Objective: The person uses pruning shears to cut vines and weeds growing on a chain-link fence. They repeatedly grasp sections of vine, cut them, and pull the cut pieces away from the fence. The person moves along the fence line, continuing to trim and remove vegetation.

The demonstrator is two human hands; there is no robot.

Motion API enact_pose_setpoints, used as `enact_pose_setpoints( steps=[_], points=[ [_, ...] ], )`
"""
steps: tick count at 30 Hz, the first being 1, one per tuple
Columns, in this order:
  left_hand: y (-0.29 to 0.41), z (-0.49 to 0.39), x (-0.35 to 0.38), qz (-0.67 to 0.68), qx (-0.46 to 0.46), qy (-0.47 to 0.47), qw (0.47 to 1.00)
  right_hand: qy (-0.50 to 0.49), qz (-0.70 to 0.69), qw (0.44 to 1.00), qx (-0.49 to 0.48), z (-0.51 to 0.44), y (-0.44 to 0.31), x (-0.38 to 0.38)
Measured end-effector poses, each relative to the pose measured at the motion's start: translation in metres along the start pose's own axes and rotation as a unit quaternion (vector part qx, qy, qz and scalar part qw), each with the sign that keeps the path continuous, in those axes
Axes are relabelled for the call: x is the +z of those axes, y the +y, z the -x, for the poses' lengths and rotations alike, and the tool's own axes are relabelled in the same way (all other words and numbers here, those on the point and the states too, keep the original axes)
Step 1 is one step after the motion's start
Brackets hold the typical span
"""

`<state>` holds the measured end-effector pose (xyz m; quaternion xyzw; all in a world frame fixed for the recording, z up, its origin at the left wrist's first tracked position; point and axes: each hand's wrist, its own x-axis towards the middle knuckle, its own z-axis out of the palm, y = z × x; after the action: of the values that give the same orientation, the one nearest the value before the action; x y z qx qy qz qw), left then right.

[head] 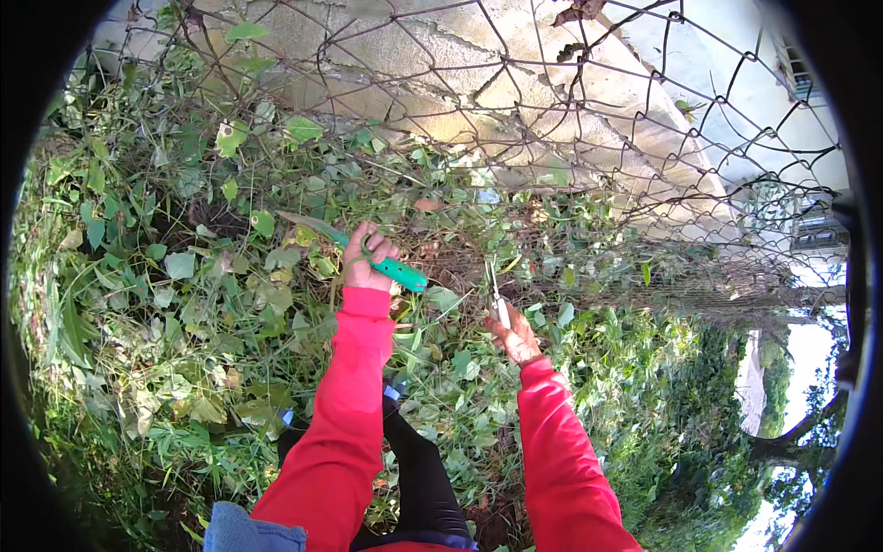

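My left hand (368, 257) is closed round the green handle of a knife-like tool (402, 273), whose blade points to the upper left. A green stem loops over the fingers of this hand. To the right, my right hand (514, 335) grips a cutting tool with pale handles (502, 312), probably pruning shears; its narrow metal tip points up the picture. Leafy vines (276, 303) lie under and around both hands, mixed with dry stems. Both forearms are in red sleeves.
A rusty chain-link fence (507, 62) crosses the upper part, tangled with vines, before a cracked stone or plaster wall (421, 76). My black-clad leg (424, 476) stands among the plants. A tree trunk (772, 448) shows at the far right.
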<state>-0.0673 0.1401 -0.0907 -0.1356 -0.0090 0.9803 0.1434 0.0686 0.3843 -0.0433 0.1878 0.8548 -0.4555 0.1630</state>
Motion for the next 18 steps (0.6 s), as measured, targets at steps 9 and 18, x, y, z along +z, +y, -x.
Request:
enact_pose_setpoints(
  steps=[9,18],
  points=[
    [0.151,0.112,-0.057,-0.427,0.142,0.398,0.800,-0.097,-0.030,0.992,0.070,0.021,-0.052,0.070],
    [0.278,0.192,-0.015,-0.305,0.337,0.366,0.812,-0.162,0.001,0.986,-0.024,0.033,-0.132,0.133]
  ],
)
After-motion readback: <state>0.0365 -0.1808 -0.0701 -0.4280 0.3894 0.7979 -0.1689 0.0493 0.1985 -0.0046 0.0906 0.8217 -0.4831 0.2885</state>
